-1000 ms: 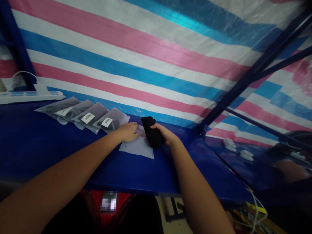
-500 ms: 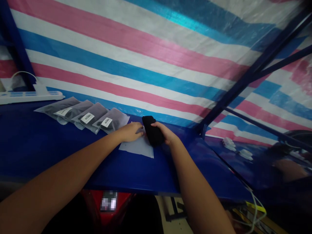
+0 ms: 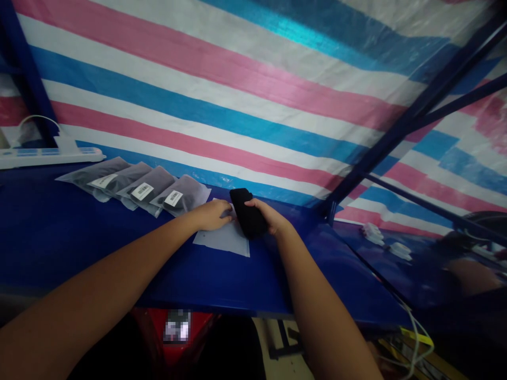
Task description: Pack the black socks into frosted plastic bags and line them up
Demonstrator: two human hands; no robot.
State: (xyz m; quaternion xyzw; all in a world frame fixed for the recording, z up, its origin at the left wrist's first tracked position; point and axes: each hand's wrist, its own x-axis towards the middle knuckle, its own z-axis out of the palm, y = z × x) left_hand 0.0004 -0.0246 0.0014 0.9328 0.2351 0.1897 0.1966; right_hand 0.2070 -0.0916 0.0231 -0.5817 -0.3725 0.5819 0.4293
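A soft-looking black bundle (image 3: pixel 249 215), perhaps folded fabric, is held in my right hand (image 3: pixel 270 215), thumb on top. It stands tilted over the right part of a frosted plastic bag (image 3: pixel 225 241) on the blue table. My left hand (image 3: pixel 214 215) rests on that bag, thumb and fingers apart, fingertips near the bundle's left side. Left of it, several frosted bags with dark contents overlap in a row; the closest bag (image 3: pixel 188 191) bears a white barcode label (image 3: pixel 173 198).
A white power strip (image 3: pixel 51 154) lies at the table's back left. Striped plastic sheeting (image 3: pixel 222 105) hangs behind the blue table (image 3: pixel 186 279). On the right are a slanted blue metal post (image 3: pixel 380 145) and small white items (image 3: pixel 398 250). A red stool (image 3: pixel 198 322) shows below.
Both hands keep nearly the same places. The black bundle has tilted very slightly to the left in my right hand.
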